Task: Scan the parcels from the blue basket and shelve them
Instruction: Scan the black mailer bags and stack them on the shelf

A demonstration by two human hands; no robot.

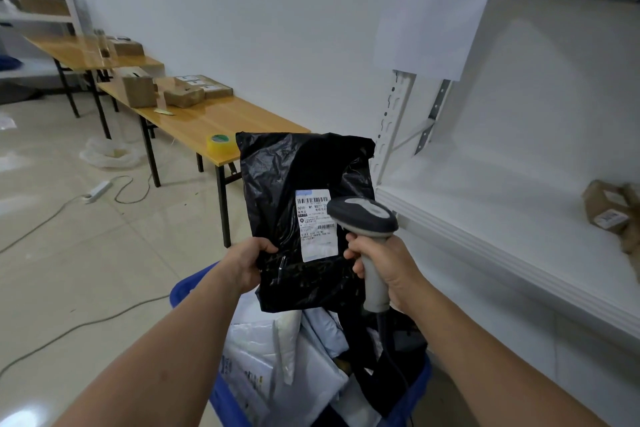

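Observation:
My left hand (247,262) grips the lower left edge of a black plastic parcel (294,184) and holds it upright above the blue basket (225,395). A white shipping label (316,224) with barcodes faces me. My right hand (384,267) grips the handle of a grey barcode scanner (363,215), whose head sits right in front of the label's right edge. The basket holds several white and grey mailer bags (277,357) and some dark ones.
White shelving (485,218) stands on the right, with a brown parcel (609,211) on one shelf. Wooden tables (225,118) at the left carry cardboard boxes and a tape roll (218,144). A power strip (98,191) and cables lie on the tiled floor.

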